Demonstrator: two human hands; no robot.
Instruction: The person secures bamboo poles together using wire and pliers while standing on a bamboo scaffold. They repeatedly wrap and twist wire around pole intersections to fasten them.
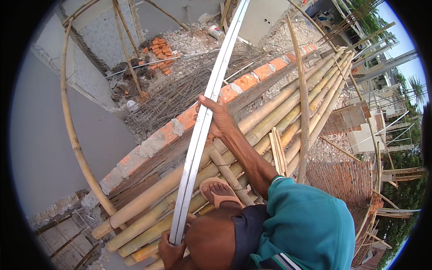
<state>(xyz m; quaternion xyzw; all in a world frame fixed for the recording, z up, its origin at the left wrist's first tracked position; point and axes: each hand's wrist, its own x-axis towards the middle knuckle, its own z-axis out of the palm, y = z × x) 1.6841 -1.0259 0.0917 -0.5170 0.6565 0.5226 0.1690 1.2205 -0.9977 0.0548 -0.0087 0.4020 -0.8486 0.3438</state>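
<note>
Person crouched on a bamboo scaffold platform (270, 121) high beside a brick wall top (189, 118). Long aluminium straightedge bar (202, 126) ran from the lower middle up to the top edge, tilted slightly right, lying across the bamboo poles. Right hand (216, 118), arm stretched forward, was closed around the bar about halfway up, thumb on its left side, fingers wrapped on the right. Left hand (171, 249) gripped the bar's lower end, fingers curled round it, near the knee. Foot in a sandal (220, 191) rested on the poles just right of the bar. Teal sleeve (306, 225) filled the lower right. Rebar mesh (180, 90) and a pile of loose bricks (159, 54) lay on the slab beyond the wall. A bent bamboo pole (72, 130) curved at left.
</note>
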